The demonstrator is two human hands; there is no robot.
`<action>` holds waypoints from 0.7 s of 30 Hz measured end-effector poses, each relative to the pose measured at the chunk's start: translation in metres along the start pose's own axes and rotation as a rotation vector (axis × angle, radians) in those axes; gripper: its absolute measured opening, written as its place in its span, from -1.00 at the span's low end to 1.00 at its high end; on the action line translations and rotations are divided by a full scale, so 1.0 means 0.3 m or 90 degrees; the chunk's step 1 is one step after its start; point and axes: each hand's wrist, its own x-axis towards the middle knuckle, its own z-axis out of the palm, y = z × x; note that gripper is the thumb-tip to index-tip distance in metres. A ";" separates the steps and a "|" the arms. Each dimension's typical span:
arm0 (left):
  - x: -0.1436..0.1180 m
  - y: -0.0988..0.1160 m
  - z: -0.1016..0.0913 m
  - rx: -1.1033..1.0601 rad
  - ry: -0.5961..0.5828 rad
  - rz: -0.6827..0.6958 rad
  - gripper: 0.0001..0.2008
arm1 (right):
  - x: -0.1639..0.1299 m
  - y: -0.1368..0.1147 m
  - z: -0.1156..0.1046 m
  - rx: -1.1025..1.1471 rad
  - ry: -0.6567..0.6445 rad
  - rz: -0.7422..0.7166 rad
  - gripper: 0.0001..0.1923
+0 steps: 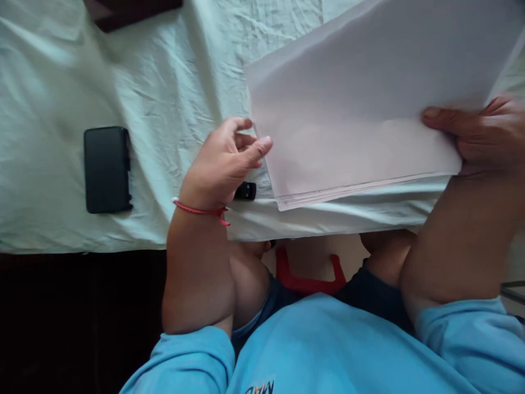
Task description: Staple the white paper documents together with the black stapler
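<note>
- Pale green cloth [164, 82], creased all over, covers the table in the head view; its near edge runs across the middle of the picture, with dark floor below on the left.
- A stack of white paper sheets [361, 115] is held tilted above the cloth, in the upper right.
- The right hand [484, 137] grips the stack's right edge, thumb laid flat on top; its other fingers are hidden beneath the sheets.
- The left hand [225, 161] is at the stack's left edge, its fingers loosely curled, the forefinger tip touching the paper's edge.
- A red thread [199, 209] circles the left wrist.
- A small black object [245, 191] lies on the cloth just beside the left hand.
- A black case [107, 169] rests on the cloth, well apart on the left.
</note>
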 end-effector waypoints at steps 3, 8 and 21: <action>-0.004 0.020 0.010 -0.008 -0.026 -0.062 -0.50 | -0.004 -0.002 0.006 -0.004 0.000 0.015 -0.75; 0.007 0.036 0.022 -0.084 0.047 -0.039 -0.40 | 0.008 0.011 0.005 0.048 0.001 -0.015 -0.79; 0.007 0.045 -0.005 -0.122 -0.181 -0.047 -0.48 | -0.014 -0.029 0.038 0.035 0.035 0.050 -0.78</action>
